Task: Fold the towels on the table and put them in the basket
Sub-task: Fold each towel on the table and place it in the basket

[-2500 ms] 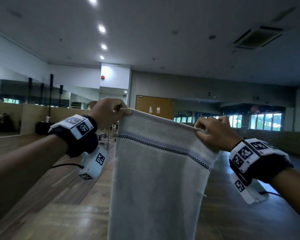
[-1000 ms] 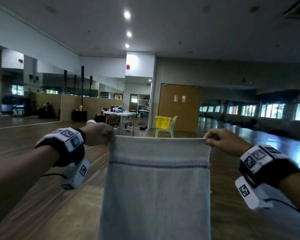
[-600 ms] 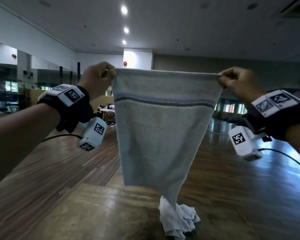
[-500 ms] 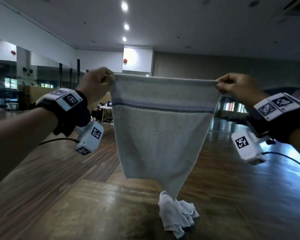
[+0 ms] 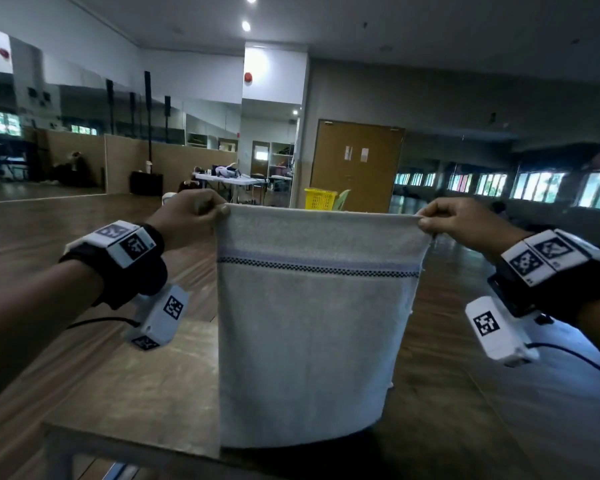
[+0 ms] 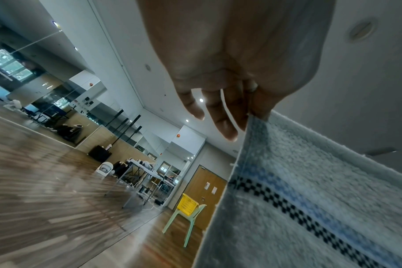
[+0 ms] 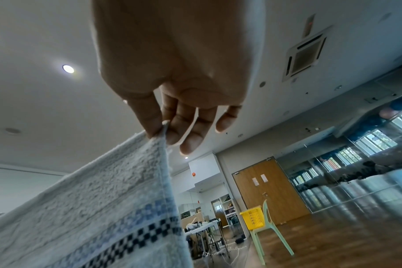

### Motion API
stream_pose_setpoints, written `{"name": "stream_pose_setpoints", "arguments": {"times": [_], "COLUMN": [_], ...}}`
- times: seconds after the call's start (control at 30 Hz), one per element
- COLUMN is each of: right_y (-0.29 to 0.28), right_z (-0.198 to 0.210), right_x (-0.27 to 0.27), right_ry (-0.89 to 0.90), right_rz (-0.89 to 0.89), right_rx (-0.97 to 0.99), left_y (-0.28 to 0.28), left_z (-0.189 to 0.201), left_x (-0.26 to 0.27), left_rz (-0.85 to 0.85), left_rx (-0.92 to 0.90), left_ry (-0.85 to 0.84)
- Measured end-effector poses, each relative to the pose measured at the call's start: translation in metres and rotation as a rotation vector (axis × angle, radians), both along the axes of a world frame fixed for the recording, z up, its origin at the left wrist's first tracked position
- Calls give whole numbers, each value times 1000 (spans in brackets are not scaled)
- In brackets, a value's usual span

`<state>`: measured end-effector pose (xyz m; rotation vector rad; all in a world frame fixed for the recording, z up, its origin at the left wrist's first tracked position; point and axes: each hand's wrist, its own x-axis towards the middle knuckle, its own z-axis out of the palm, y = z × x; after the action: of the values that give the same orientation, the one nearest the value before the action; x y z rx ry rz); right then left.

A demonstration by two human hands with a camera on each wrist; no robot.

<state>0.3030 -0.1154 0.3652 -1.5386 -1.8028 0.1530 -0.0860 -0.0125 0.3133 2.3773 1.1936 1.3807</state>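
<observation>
A pale grey towel (image 5: 309, 341) with a blue and black checked band hangs stretched between my hands over the wooden table (image 5: 146, 386). My left hand (image 5: 187, 218) pinches its upper left corner, thumb against fingers (image 6: 257, 108). My right hand (image 5: 458, 220) pinches the upper right corner (image 7: 158, 130). The towel's (image 6: 310, 199) lower edge reaches the tabletop and hides what lies behind it. A yellow basket (image 5: 320, 198) sits on a light green chair (image 7: 271, 234) far across the room.
The table's near edge (image 5: 125, 441) runs along the bottom left. Beyond it is open wooden floor. A white folding table (image 5: 232, 180) with clutter stands near a brown double door (image 5: 357, 164). Mirrors line the left wall.
Both hands have come down from head height to chest height with the towel. Its lower edge now meets the table and hides the crumpled white towel seen earlier.
</observation>
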Motion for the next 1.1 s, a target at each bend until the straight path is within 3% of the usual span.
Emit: {"name": "stream_pose_setpoints", "arguments": {"times": [0.13, 0.23, 0.33, 0.47, 0.57, 0.7, 0.87, 1.0, 1.1], "right_y": [10, 13, 14, 18, 12, 8, -9, -9, 1], "right_z": [-66, -144, -228, -324, -361, -389, -401, -385, -363], "right_x": [12, 19, 21, 28, 22, 22, 26, 22, 18], "right_ry": [-52, -119, -197, -228, -339, -483, -476, -423, -321], "right_rz": [39, 39, -15, -53, -37, 44, 16, -6, -60], "right_rx": [-169, -316, -405, -493, -539, -575, -600, -632, -616], "left_y": [-2, -3, -3, -8, -12, -25, -31, -34, -26], "left_z": [-71, -152, -226, -303, -340, -362, -356, -343, -334], "left_x": [0, 0, 2, 10, 15, 17, 18, 16, 24], "left_rz": [44, -40, -9, -25, -46, -71, -126, -167, -134], "left_rx": [-135, -302, -417, -515, -564, -546, -519, -664, -664], "left_ry": [305, 402, 516, 592, 556, 645, 757, 613, 445]}}
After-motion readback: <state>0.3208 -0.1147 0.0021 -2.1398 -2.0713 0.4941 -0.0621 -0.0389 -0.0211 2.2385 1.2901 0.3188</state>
